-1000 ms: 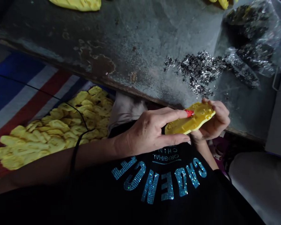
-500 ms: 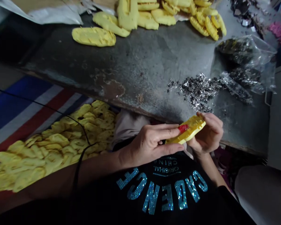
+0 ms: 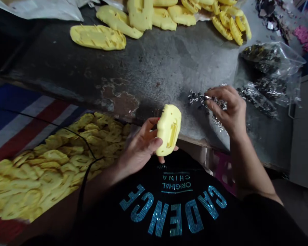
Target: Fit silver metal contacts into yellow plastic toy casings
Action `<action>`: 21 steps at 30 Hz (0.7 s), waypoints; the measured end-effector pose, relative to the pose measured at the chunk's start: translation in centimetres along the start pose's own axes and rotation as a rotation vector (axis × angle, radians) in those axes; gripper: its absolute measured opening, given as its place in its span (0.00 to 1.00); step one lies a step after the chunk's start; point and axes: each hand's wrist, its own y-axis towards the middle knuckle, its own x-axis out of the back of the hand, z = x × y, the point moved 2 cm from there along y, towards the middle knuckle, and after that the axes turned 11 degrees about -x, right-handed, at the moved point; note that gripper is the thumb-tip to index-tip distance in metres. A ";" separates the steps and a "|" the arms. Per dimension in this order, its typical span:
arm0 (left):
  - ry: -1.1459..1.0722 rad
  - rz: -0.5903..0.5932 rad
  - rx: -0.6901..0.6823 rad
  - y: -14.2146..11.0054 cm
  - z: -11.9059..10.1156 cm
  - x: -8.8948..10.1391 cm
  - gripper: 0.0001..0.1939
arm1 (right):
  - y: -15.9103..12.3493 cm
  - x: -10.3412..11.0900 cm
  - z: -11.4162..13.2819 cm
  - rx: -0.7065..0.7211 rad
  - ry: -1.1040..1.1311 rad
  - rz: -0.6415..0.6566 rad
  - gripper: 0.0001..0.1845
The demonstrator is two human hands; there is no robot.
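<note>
Left grip (image 3: 145,145): closed around a yellow shell (image 3: 166,118). Thumb pressed on the shell's edge, other fingers behind it, some tips showing past its lower end. Shell is on the right side of this grip, held up near the front edge of the surface (image 3: 149,71) and tilted. Its smooth face, with a long slot in it, is toward the camera; small teeth line one upper corner.

Right grip (image 3: 231,109): over a pile of small shiny pieces (image 3: 199,98). Thumb and forefinger tips brought close together, a bright glint between them; cannot tell whether a piece is pinched. Pieces show on the left of this grip, between its fingers and below it.

Around the right grip: a clear bag (image 3: 273,61) with dark, shiny contents, beyond it and to the right; a smaller clear bag (image 3: 263,102) just to its right. Pink bits (image 3: 306,38) farther off on the same side.

Around the left grip: a single shell (image 3: 99,37), ribbed inside up, well beyond it and to the left. More shells (image 3: 186,15) in a cluster, far side of both grips, some overlapping. Large heap of shells (image 3: 53,167) left of the left grip, below surface level, on a striped sheet (image 3: 32,128). Black cord (image 3: 88,136) crosses in front of the heap.
</note>
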 end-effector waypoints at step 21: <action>-0.001 0.123 0.033 -0.2 -1.7 -1.0 0.38 | -2.6 -1.6 0.9 0.162 -0.219 0.347 0.09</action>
